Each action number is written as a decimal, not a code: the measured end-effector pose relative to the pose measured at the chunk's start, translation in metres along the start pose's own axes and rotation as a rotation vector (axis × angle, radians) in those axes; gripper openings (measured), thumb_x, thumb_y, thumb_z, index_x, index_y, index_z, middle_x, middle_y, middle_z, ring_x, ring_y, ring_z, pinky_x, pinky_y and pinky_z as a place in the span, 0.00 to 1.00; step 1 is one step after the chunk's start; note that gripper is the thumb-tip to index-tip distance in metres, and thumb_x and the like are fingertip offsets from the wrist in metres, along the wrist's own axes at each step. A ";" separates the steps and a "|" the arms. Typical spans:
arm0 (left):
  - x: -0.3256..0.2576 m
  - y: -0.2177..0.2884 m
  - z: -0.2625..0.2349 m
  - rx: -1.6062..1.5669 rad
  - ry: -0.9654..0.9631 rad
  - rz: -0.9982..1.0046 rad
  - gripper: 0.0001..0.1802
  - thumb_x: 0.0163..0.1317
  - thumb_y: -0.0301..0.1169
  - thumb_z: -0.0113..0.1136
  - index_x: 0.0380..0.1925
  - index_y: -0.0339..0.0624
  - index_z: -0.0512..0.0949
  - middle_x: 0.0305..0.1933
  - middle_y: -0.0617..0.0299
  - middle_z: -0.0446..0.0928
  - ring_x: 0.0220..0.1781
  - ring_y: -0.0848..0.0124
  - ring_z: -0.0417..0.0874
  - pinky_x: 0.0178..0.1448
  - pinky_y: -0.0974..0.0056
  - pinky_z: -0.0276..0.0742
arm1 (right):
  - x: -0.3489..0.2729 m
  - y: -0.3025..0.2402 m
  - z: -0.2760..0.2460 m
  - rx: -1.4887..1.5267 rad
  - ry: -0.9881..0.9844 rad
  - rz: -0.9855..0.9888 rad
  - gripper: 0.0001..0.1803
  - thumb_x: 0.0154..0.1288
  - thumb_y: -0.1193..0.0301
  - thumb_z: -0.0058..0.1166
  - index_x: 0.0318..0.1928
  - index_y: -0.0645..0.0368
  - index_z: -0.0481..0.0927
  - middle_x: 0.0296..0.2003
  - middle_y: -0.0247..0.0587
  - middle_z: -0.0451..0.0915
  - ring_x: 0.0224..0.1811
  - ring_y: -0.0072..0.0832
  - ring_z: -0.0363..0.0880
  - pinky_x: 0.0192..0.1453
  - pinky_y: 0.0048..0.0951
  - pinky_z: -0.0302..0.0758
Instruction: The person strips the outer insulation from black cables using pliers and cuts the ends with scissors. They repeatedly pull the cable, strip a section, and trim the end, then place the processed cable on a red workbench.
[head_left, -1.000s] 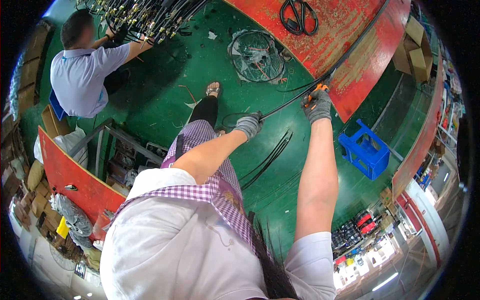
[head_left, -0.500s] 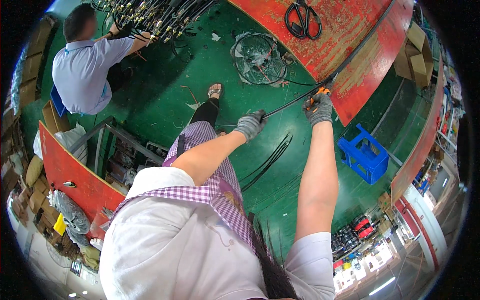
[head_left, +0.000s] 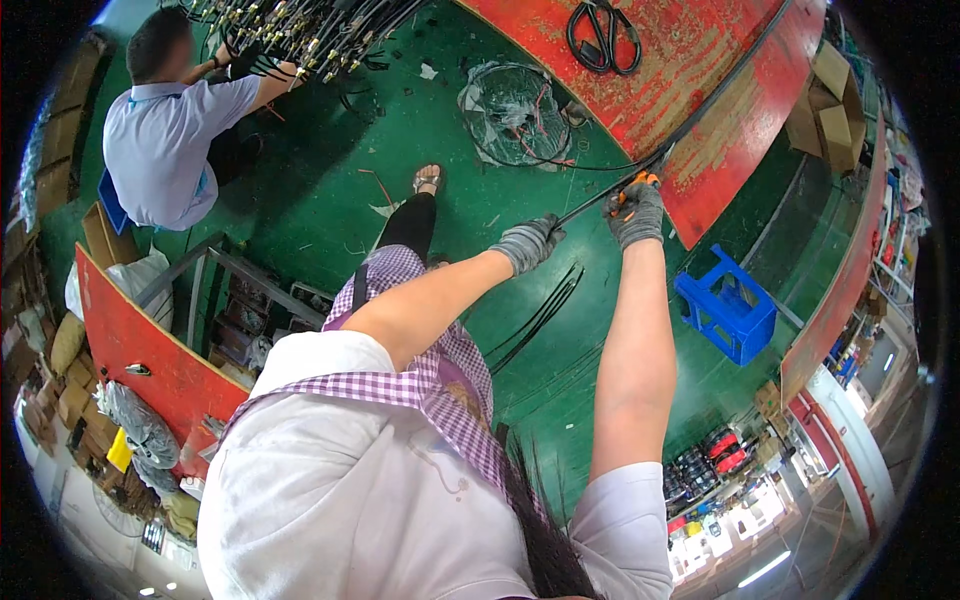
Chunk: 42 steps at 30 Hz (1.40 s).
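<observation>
A thin bundle of black cables (head_left: pixel 582 208) runs from the red table's edge down toward me. My left hand (head_left: pixel 530 244), in a grey glove, is closed around its near end. My right hand (head_left: pixel 636 213), also gloved, is wrapped around an orange-handled hand tool (head_left: pixel 641 181) by the table corner, right beside the cables. The tool's working end is too small and covered to make out. More black cable (head_left: pixel 715 95) lies along the red table top (head_left: pixel 690 165), and black-handled scissors (head_left: pixel 609 40) rest on it farther back.
A blue plastic stool (head_left: pixel 735 312) stands at the right, with a cardboard box (head_left: pixel 833 130) behind it. Plastic-wrapped coil (head_left: pixel 512 118) and loose black cables (head_left: pixel 540 325) lie on the green floor. At the far left a seated person (head_left: pixel 165 150) handles cables with metal ends (head_left: pixel 320 45).
My left hand has slid right and slightly up along the cables, closer to my right hand. The right hand has barely moved and keeps hold of the orange-handled tool.
</observation>
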<state>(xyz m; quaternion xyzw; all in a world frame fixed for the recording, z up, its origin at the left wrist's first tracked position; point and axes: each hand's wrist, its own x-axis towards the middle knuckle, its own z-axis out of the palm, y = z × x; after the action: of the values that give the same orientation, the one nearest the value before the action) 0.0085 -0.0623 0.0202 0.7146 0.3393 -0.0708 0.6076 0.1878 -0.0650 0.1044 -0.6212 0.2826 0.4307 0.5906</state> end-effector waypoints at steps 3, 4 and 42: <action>0.011 -0.023 0.013 -0.371 -0.143 -0.346 0.08 0.55 0.33 0.49 0.30 0.38 0.68 0.21 0.59 0.66 0.19 0.66 0.63 0.24 0.63 0.63 | -0.004 -0.001 0.002 -0.023 -0.014 0.013 0.07 0.45 0.74 0.42 0.27 0.56 0.60 0.18 0.38 0.61 0.13 0.29 0.62 0.16 0.30 0.63; 0.013 -0.032 0.018 -0.645 -0.138 -0.521 0.10 0.56 0.35 0.48 0.28 0.40 0.67 0.19 0.60 0.64 0.18 0.67 0.63 0.22 0.63 0.61 | -0.004 -0.001 0.003 -0.028 -0.012 0.016 0.07 0.45 0.74 0.42 0.26 0.57 0.60 0.18 0.38 0.62 0.13 0.29 0.62 0.16 0.30 0.63; -0.055 -0.038 -0.006 -0.041 -0.159 -0.192 0.10 0.52 0.30 0.50 0.35 0.40 0.70 0.30 0.54 0.74 0.28 0.64 0.70 0.34 0.63 0.67 | -0.002 0.002 0.003 -0.009 0.029 -0.038 0.05 0.44 0.73 0.43 0.21 0.57 0.61 0.16 0.38 0.60 0.11 0.29 0.59 0.17 0.30 0.60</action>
<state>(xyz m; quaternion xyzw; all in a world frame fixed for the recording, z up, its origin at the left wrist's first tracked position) -0.0572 -0.0772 0.0186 0.6584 0.3584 -0.1780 0.6375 0.1847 -0.0624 0.1056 -0.6353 0.2773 0.4118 0.5915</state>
